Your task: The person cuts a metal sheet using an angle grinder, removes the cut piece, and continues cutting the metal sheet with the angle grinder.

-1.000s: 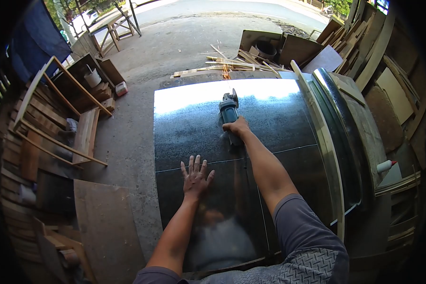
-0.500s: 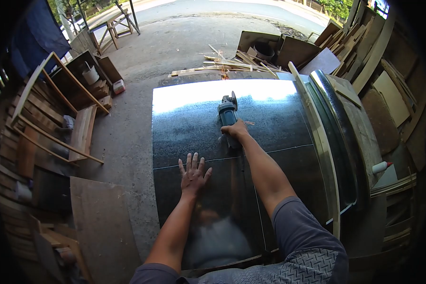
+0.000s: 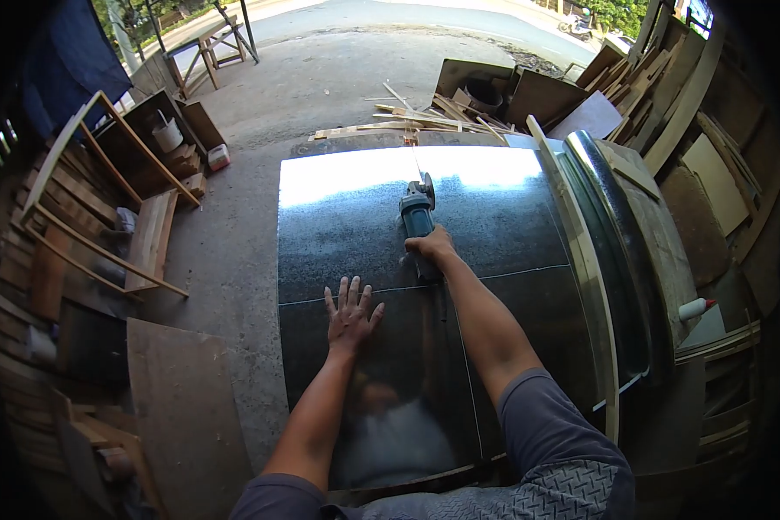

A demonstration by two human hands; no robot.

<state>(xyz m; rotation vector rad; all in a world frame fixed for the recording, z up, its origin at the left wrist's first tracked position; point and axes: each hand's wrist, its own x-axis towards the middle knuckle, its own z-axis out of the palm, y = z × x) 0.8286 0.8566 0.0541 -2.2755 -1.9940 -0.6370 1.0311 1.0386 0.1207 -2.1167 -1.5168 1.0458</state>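
Note:
My right hand (image 3: 432, 246) grips a teal angle grinder (image 3: 418, 220) by its body. The grinder lies along a shiny metal sheet (image 3: 338, 230), with its disc (image 3: 428, 185) at the far, brightly lit part. A thin line runs from near the disc toward the sheet's far edge, where a few orange sparks (image 3: 410, 139) show. Its cord trails back toward me. My left hand (image 3: 351, 317) lies flat on the sheet with fingers spread, left of the grinder, over a pale line marked across the metal.
A wooden strip (image 3: 586, 269) lies along the sheet's right side, beside a rolled metal sheet (image 3: 611, 225). Scrap wood (image 3: 407, 117) is piled beyond the far edge. A wooden frame (image 3: 104, 191) stands at left, and a board (image 3: 186, 394) lies on the floor. A white bottle (image 3: 695, 308) is at right.
The grinder has shifted slightly toward me, and a thin line now shows beyond its disc. Fewer sparks are visible. My left hand stays flat in place. A motorbike has appeared on the road.

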